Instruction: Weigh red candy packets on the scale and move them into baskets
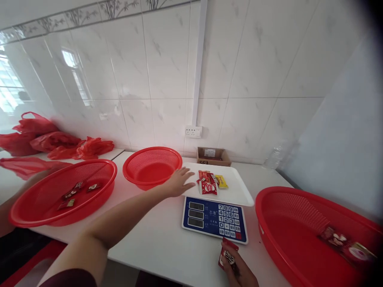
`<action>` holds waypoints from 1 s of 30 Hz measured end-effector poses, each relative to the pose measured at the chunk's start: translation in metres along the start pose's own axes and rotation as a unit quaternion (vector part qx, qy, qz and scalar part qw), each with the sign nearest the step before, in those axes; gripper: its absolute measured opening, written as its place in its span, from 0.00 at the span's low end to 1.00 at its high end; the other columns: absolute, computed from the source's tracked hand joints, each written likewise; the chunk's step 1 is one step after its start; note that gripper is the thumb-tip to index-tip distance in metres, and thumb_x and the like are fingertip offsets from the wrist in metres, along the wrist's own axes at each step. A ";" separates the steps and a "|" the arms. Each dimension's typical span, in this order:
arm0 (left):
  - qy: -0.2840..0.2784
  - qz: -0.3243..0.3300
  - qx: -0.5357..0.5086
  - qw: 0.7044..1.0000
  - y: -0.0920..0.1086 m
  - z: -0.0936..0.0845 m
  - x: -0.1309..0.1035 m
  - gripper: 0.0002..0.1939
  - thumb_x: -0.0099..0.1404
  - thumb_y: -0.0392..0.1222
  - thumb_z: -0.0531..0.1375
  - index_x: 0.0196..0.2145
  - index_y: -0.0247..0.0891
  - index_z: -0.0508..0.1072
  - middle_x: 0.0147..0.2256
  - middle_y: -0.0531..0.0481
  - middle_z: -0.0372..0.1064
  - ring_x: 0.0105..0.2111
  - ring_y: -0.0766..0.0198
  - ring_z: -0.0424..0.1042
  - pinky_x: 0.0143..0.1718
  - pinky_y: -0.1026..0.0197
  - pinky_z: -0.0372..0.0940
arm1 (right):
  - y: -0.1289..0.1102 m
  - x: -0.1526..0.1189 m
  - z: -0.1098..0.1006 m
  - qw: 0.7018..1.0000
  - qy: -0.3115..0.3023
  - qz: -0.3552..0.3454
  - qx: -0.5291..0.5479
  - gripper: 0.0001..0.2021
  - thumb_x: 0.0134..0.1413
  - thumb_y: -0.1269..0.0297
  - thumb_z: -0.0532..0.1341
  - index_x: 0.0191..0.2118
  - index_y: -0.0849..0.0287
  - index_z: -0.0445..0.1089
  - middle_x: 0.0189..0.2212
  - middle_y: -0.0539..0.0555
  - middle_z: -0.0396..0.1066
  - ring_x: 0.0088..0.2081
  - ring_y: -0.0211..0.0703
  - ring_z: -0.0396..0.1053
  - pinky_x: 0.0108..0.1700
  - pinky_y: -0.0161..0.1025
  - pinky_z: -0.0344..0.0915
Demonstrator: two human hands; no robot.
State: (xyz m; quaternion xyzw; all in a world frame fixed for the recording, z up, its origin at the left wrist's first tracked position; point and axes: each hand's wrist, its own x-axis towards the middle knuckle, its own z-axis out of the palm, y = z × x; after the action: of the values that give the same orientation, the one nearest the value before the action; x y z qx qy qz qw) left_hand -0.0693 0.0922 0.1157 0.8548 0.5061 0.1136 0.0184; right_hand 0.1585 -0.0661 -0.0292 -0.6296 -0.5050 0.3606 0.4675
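My left hand (179, 182) reaches over the left edge of the white scale tray (236, 189), fingers spread, with nothing in it. Right of its fingertips, red packets (208, 187) and a yellow packet (222, 181) lie on the tray. The scale's blue panel (214, 219) with keys and three displays faces me. Below the panel, my right hand (237, 269) is closed on a red packet (223, 255) and a dark one, close to the table's front edge.
A red basket (152, 185) stands behind my left forearm. Another basket (101, 203) at left and one at right (278, 239) hold a few packets. A cardboard box (224, 161) sits by the wall. Red bags (56, 141) and another person's arm (30, 183) are at far left.
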 end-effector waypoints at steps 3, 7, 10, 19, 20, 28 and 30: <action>-0.018 0.061 -0.006 0.998 0.035 0.013 0.033 0.30 0.63 0.61 0.46 0.58 0.45 0.53 0.60 0.47 0.47 0.59 0.56 0.47 0.56 0.55 0.49 | 0.001 0.000 -0.001 0.999 -0.011 -0.006 0.030 0.27 0.40 0.42 0.58 0.41 0.58 0.72 0.42 0.55 0.72 0.41 0.47 0.70 0.38 0.33 0.69; -0.020 0.074 0.009 0.997 0.062 0.032 0.062 0.30 0.60 0.62 0.50 0.54 0.43 0.59 0.54 0.42 0.55 0.53 0.49 0.56 0.49 0.50 0.57 | -0.001 -0.001 0.002 0.999 0.023 -0.007 0.040 0.28 0.40 0.40 0.58 0.40 0.58 0.73 0.41 0.56 0.73 0.39 0.47 0.70 0.36 0.33 0.70; -0.009 0.072 0.026 0.997 0.069 0.042 0.071 0.24 0.62 0.59 0.51 0.49 0.41 0.63 0.50 0.41 0.59 0.51 0.48 0.58 0.47 0.49 0.57 | -0.002 -0.002 0.004 0.999 0.025 -0.012 0.037 0.28 0.40 0.40 0.57 0.40 0.58 0.73 0.40 0.56 0.73 0.38 0.46 0.70 0.36 0.33 0.69; 0.019 0.022 0.047 0.998 0.036 0.021 0.069 0.20 0.62 0.59 0.52 0.43 0.43 0.65 0.43 0.48 0.62 0.39 0.57 0.67 0.33 0.61 0.62 | -0.002 -0.002 0.001 1.000 0.012 -0.008 0.006 0.29 0.41 0.39 0.55 0.41 0.59 0.72 0.41 0.57 0.72 0.39 0.47 0.70 0.35 0.34 0.68; 0.030 0.002 0.050 0.998 0.026 0.013 0.067 0.20 0.63 0.58 0.51 0.43 0.42 0.64 0.43 0.47 0.62 0.39 0.57 0.67 0.33 0.61 0.62 | -0.002 -0.002 0.001 1.000 0.011 -0.007 0.004 0.29 0.41 0.39 0.55 0.41 0.58 0.72 0.41 0.57 0.72 0.39 0.47 0.69 0.35 0.34 0.68; 0.068 -0.165 0.083 0.980 -0.058 -0.038 0.036 0.18 0.66 0.51 0.49 0.44 0.34 0.65 0.43 0.39 0.62 0.44 0.48 0.65 0.40 0.51 0.59 | -0.002 -0.002 0.001 0.999 0.003 0.007 0.036 0.31 0.38 0.37 0.56 0.41 0.58 0.72 0.41 0.57 0.72 0.40 0.47 0.69 0.35 0.34 0.68; 0.056 -0.168 0.082 0.981 -0.057 -0.038 0.030 0.18 0.65 0.50 0.49 0.44 0.33 0.66 0.44 0.37 0.62 0.47 0.45 0.62 0.44 0.49 0.57 | -0.001 -0.002 0.001 0.999 0.003 0.009 0.036 0.31 0.38 0.36 0.56 0.40 0.58 0.72 0.41 0.56 0.72 0.40 0.48 0.69 0.35 0.34 0.69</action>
State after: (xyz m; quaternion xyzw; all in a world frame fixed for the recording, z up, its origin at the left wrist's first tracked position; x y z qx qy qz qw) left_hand -0.1127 0.1431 0.1493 0.7484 0.6503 0.1149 -0.0614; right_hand 0.1566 -0.0678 -0.0283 -0.6180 -0.4844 0.3807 0.4884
